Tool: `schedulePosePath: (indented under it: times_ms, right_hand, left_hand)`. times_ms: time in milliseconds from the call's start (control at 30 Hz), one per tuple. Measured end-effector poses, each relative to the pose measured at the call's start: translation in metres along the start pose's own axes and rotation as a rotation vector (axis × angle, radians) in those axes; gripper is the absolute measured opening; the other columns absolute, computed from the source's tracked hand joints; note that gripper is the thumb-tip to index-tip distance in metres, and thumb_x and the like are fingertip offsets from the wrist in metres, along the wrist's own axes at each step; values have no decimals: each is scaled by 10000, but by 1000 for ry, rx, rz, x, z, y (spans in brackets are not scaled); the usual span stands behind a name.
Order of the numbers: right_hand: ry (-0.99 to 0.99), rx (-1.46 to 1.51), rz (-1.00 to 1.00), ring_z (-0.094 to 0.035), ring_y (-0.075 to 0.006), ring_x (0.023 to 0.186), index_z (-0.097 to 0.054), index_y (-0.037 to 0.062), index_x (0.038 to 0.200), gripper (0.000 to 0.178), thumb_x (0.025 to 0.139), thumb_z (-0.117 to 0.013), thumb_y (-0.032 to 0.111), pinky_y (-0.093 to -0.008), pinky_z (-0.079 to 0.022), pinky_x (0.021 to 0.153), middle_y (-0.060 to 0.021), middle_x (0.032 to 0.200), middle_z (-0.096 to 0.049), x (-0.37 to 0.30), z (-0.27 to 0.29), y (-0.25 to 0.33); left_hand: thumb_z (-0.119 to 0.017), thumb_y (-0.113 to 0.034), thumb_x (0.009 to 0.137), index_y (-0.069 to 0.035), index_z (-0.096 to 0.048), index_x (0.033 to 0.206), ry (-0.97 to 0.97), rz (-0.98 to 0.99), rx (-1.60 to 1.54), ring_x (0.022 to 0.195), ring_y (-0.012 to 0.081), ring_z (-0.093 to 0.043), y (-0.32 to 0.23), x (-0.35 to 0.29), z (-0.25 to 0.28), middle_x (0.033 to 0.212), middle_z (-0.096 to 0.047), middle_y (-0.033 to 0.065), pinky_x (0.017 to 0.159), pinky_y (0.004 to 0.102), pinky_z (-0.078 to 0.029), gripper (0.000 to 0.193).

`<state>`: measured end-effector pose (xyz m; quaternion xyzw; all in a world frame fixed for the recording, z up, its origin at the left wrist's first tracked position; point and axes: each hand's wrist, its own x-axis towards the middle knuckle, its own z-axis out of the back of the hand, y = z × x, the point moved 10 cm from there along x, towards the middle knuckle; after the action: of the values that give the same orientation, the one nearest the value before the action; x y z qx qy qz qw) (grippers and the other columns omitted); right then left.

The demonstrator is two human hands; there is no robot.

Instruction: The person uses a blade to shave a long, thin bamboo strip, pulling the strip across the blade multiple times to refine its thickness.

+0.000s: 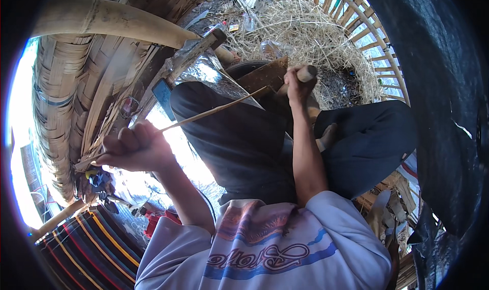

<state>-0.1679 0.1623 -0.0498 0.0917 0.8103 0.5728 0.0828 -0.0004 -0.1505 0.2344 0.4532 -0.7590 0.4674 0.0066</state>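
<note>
My left hand [133,146] is closed around a thin bamboo strip [209,112], whose short end sticks out past my thumb. From that fist the strip runs up to the right, over my left knee. Its far end reaches the tool in my right hand [299,88]. That hand is wrapped round a thick, light wooden handle [307,73], apparently of a knife. Beside it is a broad, rusty-brown flat piece [265,76] that looks like a blade. Just how it joins the handle is hidden by my fingers.
My crossed legs in dark trousers [239,142] lie under both arms. A woven bamboo wall [56,111] and a thick bamboo pole [117,20] stand at left. Straw [326,40] covers the ground ahead, beside a slatted bamboo fence [382,50]. Black sheeting [433,86] hangs at right.
</note>
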Motion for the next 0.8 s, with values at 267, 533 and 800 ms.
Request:
schedulePosePath:
  times_ms: [267,533,800]
  right_hand:
    - [99,7,62,-508,-73,487,-556,13,634,167,761,-648,73,-237,-389,451,-3,538,-528,6,-10,25]
    - [88,95,75,-461,-100,487,-472,33,713,137,788,-577,-14,-249,-384,477,-26,569,-489,10,-4,30]
    - [64,-7,-1,-459,-100,442,-462,26,679,169,767,-600,-17,-246,-361,428,-22,541,-475,-1,-1,-7]
  left_hand:
    - [-273,-714,846,-174,-169,533,365,90,-81,343,53,-138,-19,-43,-27,434,-158,-59,361,222,-94,633]
    - [-270,-736,831,-163,-191,542,436,116,-14,320,46,-140,-25,-76,-36,418,-173,-61,350,210,-89,647]
    - [-285,-688,860,-165,-236,610,-20,-14,110,388,48,-122,-30,-54,20,443,-151,-52,387,248,-70,582]
